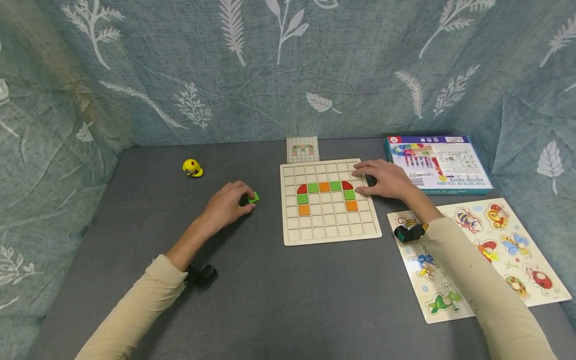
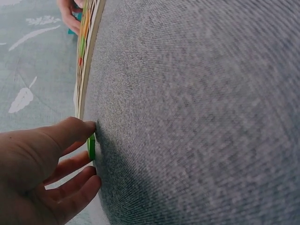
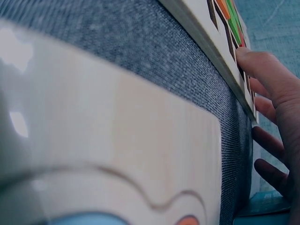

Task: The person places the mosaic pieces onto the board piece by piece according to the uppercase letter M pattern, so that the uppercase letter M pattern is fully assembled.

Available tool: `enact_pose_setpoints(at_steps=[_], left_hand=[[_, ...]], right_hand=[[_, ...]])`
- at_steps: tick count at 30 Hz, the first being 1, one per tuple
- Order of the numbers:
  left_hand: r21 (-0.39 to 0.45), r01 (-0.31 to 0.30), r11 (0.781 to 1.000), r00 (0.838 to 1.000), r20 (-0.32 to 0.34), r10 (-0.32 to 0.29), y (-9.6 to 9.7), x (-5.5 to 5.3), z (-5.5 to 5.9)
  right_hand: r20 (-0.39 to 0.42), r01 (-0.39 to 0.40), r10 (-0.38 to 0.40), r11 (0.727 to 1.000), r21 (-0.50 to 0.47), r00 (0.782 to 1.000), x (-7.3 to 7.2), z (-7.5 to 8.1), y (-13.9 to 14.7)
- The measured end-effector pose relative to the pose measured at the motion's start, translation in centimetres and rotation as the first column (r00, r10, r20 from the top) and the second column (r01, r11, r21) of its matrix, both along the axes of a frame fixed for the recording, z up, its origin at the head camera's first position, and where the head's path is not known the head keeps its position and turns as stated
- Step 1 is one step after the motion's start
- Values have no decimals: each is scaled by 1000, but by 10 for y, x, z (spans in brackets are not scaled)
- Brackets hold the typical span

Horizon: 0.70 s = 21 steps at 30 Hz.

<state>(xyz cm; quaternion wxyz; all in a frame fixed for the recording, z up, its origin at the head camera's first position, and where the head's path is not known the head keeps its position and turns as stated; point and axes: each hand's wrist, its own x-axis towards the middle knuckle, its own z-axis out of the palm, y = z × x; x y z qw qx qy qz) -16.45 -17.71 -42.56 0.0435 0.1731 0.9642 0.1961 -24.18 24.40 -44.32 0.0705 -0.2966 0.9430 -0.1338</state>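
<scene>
Left of the board, my left hand [image 1: 228, 204] pinches a small green tile [image 1: 254, 197] between thumb and fingers, low over the grey tabletop. In the left wrist view, part of the green tile [image 2: 91, 147] shows between the thumb and a finger. My right hand [image 1: 383, 179] rests on the right edge of the wooden grid board [image 1: 330, 232], its fingers spread and holding no piece. On that board, green, orange and red pieces form an arch, with a red rounded piece [image 1: 302, 189] at the left corner and another red piece [image 1: 346, 185] at the right.
A small pattern card [image 1: 302, 141] lies behind the board. At the right are a boxed set [image 1: 459, 170] and an insect puzzle board [image 1: 443, 320], partly under my right forearm. A yellow toy figure [image 1: 192, 167] stands at the back left. A leaf-patterned cloth [image 1: 270, 100] hangs behind.
</scene>
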Motion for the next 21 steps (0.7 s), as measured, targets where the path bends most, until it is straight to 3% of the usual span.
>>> enact_pose_setpoints(at_steps=[14, 21], left_hand=[[92, 52, 994, 998, -52, -47, 3, -2, -5], [111, 83, 990, 994, -78, -74, 20, -6, -2]], right_hand=[[3, 8, -8, 1000, -3, 1000, -1, 2, 1], [2, -3, 3, 1000, -14, 1000, -1, 2, 0]])
